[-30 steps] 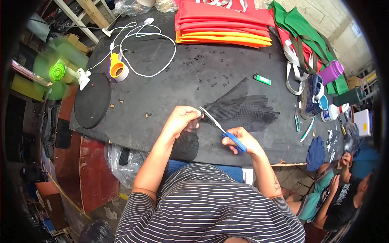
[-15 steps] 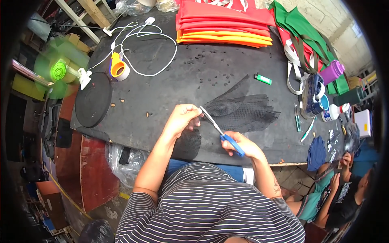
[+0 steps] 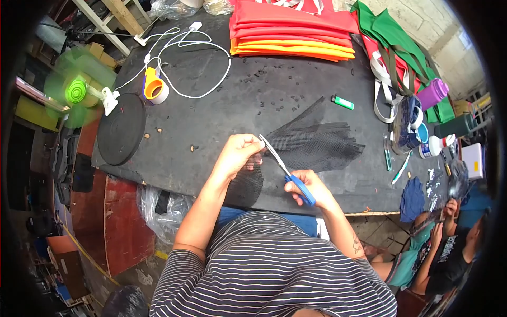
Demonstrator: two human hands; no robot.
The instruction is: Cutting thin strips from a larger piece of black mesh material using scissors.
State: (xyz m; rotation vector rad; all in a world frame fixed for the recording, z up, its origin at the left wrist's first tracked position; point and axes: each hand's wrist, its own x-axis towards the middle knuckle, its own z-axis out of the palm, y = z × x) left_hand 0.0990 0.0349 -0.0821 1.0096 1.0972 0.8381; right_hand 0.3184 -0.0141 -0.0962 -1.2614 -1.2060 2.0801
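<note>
Between its thumb and fingers my left hand (image 3: 237,152) pinches a piece of black mesh fabric (image 3: 246,185), which hangs down toward the table's near edge. A pair of scissors (image 3: 300,188) with blue handles is gripped in my right hand (image 3: 312,186). Its blades point up and to the left, with the tips beside my left fingertips. Whether the blades touch the mesh is too small to tell. Just beyond the scissors, more black mesh pieces (image 3: 330,145) lie fanned out on the dark table (image 3: 211,124).
Folded red and orange fabric (image 3: 293,37) is stacked at the back. A green lighter (image 3: 343,102) and small black scraps lie nearer. At left are a tape dispenser (image 3: 155,91), a white cable (image 3: 229,61) and a spinning fan (image 3: 76,92). Another person (image 3: 449,253) sits at right.
My right hand and the scissors have shifted slightly left, and the blades now look a little more upright. The left hand stays almost in place; the hanging mesh has swung slightly.
</note>
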